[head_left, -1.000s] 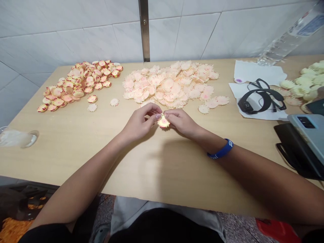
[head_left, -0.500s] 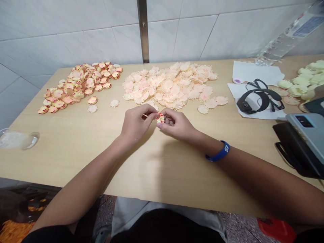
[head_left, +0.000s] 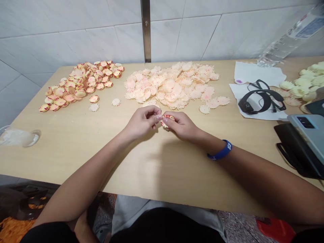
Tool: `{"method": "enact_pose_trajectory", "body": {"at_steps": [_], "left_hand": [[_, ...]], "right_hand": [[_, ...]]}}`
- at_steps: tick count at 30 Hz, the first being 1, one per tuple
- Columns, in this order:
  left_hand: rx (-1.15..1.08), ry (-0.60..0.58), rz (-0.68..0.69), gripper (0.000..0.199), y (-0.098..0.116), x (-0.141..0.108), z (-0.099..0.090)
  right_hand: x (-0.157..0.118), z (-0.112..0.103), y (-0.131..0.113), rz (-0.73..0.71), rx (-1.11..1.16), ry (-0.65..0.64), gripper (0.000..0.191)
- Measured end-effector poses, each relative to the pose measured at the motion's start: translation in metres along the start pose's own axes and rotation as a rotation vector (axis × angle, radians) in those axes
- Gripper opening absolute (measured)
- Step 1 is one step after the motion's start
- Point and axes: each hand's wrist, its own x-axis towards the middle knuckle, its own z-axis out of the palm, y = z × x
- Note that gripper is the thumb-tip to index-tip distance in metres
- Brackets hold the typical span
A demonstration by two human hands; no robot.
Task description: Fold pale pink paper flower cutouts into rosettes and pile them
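A small paper rosette (head_left: 167,121) with a red-and-yellow frilled edge sits just below the frame's centre, held above the table and partly hidden by the fingers. The left hand (head_left: 141,121) and right hand (head_left: 181,126) are both nearly closed and pinch it between them from either side, their fingertips meeting around it. A blue wristband (head_left: 222,150) circles the right wrist.

Just above the hands, a wide heap of flat, pale peach scalloped paper discs (head_left: 169,86) spreads across the upper middle of the light wooden table (head_left: 63,158). A few lie apart from it, including a flat disc (head_left: 204,109) to the right. At the upper left lies a heap of folded rosettes (head_left: 81,82) tipped with red and yellow, with one folded rosette (head_left: 94,99) and two flat discs (head_left: 94,107) (head_left: 116,102) just below and beside it.

At the right edge sits a heap of pale yellow frilled pieces (head_left: 303,82). Left of it, a black strap and cable (head_left: 263,99) rest on white paper sheets (head_left: 258,75). A grey phone (head_left: 306,126) lies on a black case (head_left: 291,152) at the right, and a clear plastic bottle (head_left: 288,44) lies along the white tile wall (head_left: 76,33).
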Motion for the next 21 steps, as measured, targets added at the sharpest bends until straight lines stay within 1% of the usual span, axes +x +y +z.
{"method": "enact_pose_trajectory", "body": {"at_steps": [2, 4, 6, 8, 9, 12, 14, 17, 19, 21], "left_hand": [[-0.189, -0.068, -0.096, 0.024, 0.003, 0.001, -0.006], [-0.297, -0.047, -0.125, 0.026, 0.006, 0.003, -0.014], [-0.329, 0.01, -0.114, 0.027, 0.009, 0.004, -0.022], [-0.338, 0.044, -0.102, 0.029, 0.011, 0.005, -0.027], [-0.349, 0.043, -0.106, 0.03, 0.011, 0.006, -0.028], [-0.385, 0.007, -0.163, 0.028, 0.01, 0.007, -0.024], [-0.365, 0.012, -0.196, 0.027, 0.01, 0.006, -0.019], [-0.272, 0.059, -0.16, 0.03, 0.011, 0.004, -0.014], [-0.212, 0.082, -0.119, 0.033, 0.011, 0.002, -0.014], [-0.185, 0.104, -0.109, 0.034, 0.01, 0.002, -0.014]], "right_hand": [[0.001, -0.005, 0.004, 0.04, 0.215, -0.047, 0.034], [0.002, -0.009, 0.008, 0.078, 0.379, -0.035, 0.035], [0.004, -0.01, 0.01, 0.087, 0.45, -0.025, 0.036], [0.005, -0.01, 0.01, 0.077, 0.463, -0.039, 0.037], [0.005, -0.009, 0.01, 0.075, 0.463, -0.042, 0.037], [0.006, -0.006, 0.009, 0.097, 0.464, -0.029, 0.035], [0.006, -0.005, 0.008, 0.126, 0.46, -0.014, 0.032], [0.007, -0.004, 0.007, 0.16, 0.464, -0.007, 0.029], [0.008, -0.004, 0.006, 0.176, 0.472, -0.012, 0.027], [0.009, -0.004, 0.005, 0.194, 0.484, -0.007, 0.026]]}}
